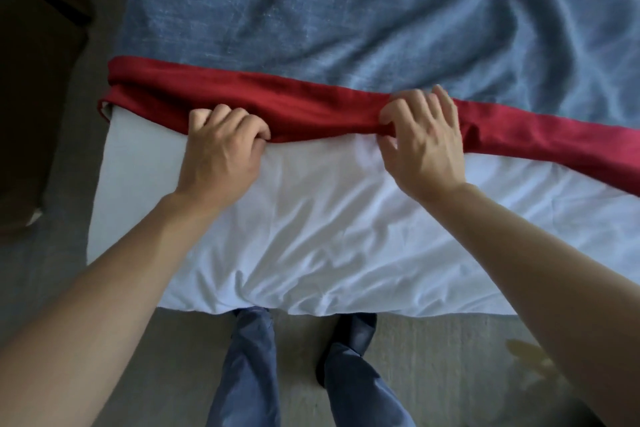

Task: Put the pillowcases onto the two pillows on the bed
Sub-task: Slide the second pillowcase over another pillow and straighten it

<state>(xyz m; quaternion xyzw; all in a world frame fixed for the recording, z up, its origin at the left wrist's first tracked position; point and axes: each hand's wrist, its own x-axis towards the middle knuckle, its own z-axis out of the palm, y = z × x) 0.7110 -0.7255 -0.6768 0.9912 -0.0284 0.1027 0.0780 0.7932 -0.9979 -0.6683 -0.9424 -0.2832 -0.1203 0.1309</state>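
Head view | step: red pillowcase [311, 104] bunched at pillow [311, 218] 12 o'clock edge | left hand [221, 149], right hand [422, 139] both pinching it | next: draw toward 6 o'clock.

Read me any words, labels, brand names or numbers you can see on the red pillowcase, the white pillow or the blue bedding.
None: no readable text anywhere in this view.
Red pillowcase: plain, no tag showing.
White pillow: plain, no label showing.
Blue bedding: only a faded mottled pattern, no letters.

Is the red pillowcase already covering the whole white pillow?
No, the red pillowcase is bunched along the far edge only, leaving most of the white pillow bare.
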